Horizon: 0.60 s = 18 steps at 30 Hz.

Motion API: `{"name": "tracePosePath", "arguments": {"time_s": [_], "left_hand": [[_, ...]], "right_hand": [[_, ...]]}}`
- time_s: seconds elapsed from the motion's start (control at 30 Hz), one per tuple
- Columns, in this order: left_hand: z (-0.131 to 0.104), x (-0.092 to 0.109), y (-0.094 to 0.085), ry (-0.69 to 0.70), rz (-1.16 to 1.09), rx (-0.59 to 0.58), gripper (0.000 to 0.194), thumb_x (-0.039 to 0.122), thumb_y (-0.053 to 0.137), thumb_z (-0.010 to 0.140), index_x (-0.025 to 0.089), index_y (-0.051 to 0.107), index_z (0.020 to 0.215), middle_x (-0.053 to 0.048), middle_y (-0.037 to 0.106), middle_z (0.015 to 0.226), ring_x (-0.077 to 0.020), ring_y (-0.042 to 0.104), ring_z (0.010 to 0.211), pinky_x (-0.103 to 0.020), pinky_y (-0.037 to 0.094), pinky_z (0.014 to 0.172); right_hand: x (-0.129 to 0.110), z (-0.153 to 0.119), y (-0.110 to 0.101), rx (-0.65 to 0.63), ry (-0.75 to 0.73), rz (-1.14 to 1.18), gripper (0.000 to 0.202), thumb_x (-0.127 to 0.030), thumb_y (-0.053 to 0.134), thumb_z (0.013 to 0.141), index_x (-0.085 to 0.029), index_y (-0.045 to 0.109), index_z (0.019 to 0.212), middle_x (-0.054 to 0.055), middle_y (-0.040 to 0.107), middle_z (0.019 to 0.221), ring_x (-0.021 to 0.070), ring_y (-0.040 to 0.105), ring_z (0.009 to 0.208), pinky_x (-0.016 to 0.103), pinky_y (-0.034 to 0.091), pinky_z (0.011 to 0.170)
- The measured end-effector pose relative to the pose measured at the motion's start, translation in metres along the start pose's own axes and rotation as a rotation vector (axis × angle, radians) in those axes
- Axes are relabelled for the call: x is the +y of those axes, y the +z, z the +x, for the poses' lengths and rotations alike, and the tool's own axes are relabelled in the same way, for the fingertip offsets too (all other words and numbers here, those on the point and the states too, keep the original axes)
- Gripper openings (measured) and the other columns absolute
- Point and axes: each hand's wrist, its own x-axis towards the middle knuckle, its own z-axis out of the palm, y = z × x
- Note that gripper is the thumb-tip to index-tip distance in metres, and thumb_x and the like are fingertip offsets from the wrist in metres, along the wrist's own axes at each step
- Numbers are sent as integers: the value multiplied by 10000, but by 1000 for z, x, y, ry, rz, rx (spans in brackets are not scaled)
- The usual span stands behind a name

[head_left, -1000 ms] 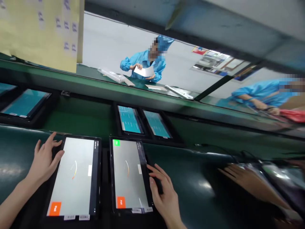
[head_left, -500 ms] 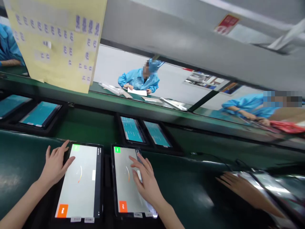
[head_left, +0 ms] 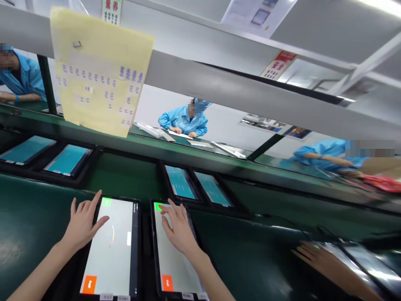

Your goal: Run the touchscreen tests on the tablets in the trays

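Two tablets with lit, pale screens lie side by side in front of me, each with a green block at the far end and an orange block at the near end. My left hand (head_left: 83,221) is open over the left edge of the left tablet (head_left: 114,255), thumb above its screen and forefinger by its far corner. Over the right tablet (head_left: 167,263) is my right hand (head_left: 177,225), fingers spread, a fingertip at the green block. Neither hand grips anything.
Tablets with blue screens (head_left: 180,182) (head_left: 67,159) lie in black trays beyond. Another person's hand (head_left: 322,259) is at the right, by a glossy device and cables. A yellow sheet (head_left: 103,75) hangs ahead. People in blue sit behind the line.
My right hand has moved from the middle of the right tablet's screen up to its green block. The view has shifted, showing more of the upper area. My left hand keeps its place at the left tablet.
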Motion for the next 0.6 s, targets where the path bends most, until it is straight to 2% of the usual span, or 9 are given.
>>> {"name": "tracePosePath", "arguments": {"time_s": [0.1, 0.17, 0.23, 0.3, 0.33, 0.4, 0.47, 0.53, 0.6], "left_hand": [[-2, 0, 0, 10, -2, 15, 768, 643, 288, 934, 247, -14, 1519, -86, 623, 1066, -278, 543, 1073, -642, 171, 1092], [-2, 1, 0, 15, -5, 16, 788, 663, 292, 923, 237, 4, 1520, -87, 620, 1035, -279, 546, 1055, -648, 181, 1085], [-1, 0, 0, 30, 12, 8, 718, 682, 289, 913, 272, 226, 1499, -84, 613, 1006, -275, 554, 1036, -657, 164, 1087], [2, -2, 1, 39, 29, -9, 631, 692, 284, 908, 319, 472, 1380, -82, 608, 995, -271, 564, 1031, -670, 127, 1093], [4, -2, 1, 34, 29, -16, 611, 689, 281, 910, 330, 513, 1346, -81, 607, 998, -268, 570, 1030, -677, 113, 1094], [3, -3, -2, 9, 14, -8, 622, 674, 292, 915, 324, 418, 1414, -92, 609, 1055, -278, 563, 1071, -697, 122, 1087], [-6, 0, -8, -5, 15, 36, 656, 624, 311, 929, 314, 207, 1497, -113, 580, 1205, -313, 503, 1192, -713, 182, 1069], [-29, 5, -17, 31, 53, 91, 672, 560, 336, 935, 321, 92, 1514, -109, 474, 1395, -347, 366, 1337, -704, 242, 1061], [-66, 12, -25, 116, 112, 91, 710, 527, 389, 910, 320, 84, 1517, -80, 388, 1482, -345, 304, 1385, -665, 242, 1094]], "right_hand": [[13, 4, -7, -5, 72, -2, 176, -254, 322, 948, -232, 493, 981, 65, 638, 1190, 268, 378, 1368, 601, 216, 1132], [29, 13, -10, -9, 158, -17, 176, -258, 329, 953, -221, 501, 958, 81, 601, 1266, 260, 404, 1346, 558, 250, 1129], [50, 27, -11, -26, 274, -44, 178, -243, 349, 966, -197, 519, 993, 102, 599, 1253, 247, 490, 1258, 501, 346, 1080], [73, 45, -10, -69, 405, -75, 177, -260, 417, 979, -167, 544, 1061, 98, 620, 1168, 228, 573, 1121, 450, 444, 981], [84, 54, -9, -102, 472, -91, 192, -286, 465, 978, -156, 558, 1084, 86, 627, 1122, 218, 598, 1055, 432, 476, 931], [103, 70, -6, -190, 592, -115, 239, -345, 550, 953, -147, 589, 1083, 64, 631, 1058, 202, 619, 963, 414, 508, 865], [117, 81, -5, -284, 677, -117, 268, -382, 587, 934, -145, 610, 1057, 58, 636, 1034, 191, 628, 914, 404, 522, 833], [131, 84, -8, -349, 719, -94, 293, -410, 589, 930, -141, 619, 1041, 54, 643, 1020, 187, 634, 893, 393, 529, 817], [146, 80, -18, -357, 750, -72, 314, -433, 571, 937, -143, 622, 1046, 55, 646, 1033, 189, 637, 905, 391, 530, 823]]}}
